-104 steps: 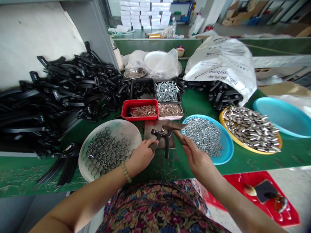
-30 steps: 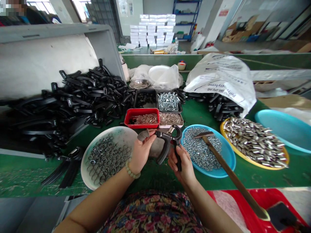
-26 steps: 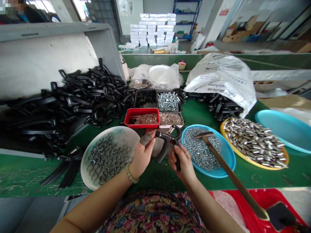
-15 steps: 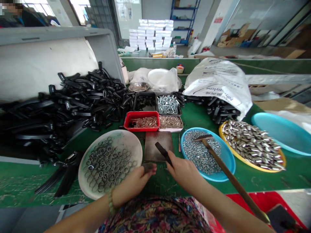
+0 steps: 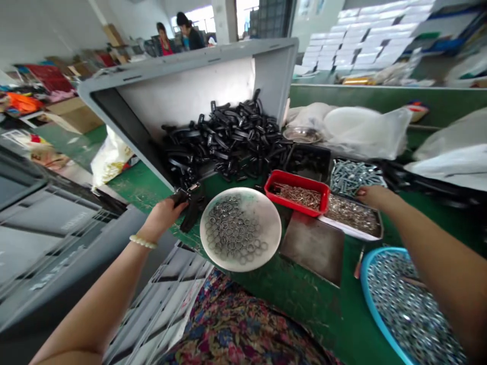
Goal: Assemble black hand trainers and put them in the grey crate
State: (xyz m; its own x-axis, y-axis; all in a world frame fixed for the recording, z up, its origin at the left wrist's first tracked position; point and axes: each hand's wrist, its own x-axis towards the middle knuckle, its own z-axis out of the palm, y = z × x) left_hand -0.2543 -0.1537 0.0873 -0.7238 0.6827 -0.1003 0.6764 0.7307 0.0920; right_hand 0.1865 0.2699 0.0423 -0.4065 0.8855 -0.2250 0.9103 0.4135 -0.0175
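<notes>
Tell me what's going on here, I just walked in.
A person is working bare-handed at a green bench. Their left hand grips a black spring-loaded hand grip beside a white plate of steel rings. Their right hand reaches over a metal tray of small parts, next to a tray of screws. Black grip parts lie heaped in a tipped grey crate.

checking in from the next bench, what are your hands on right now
Left hand: gripping black plastic handle. Right hand: beside screw tray. Between them: white plate of metal rings.
</notes>
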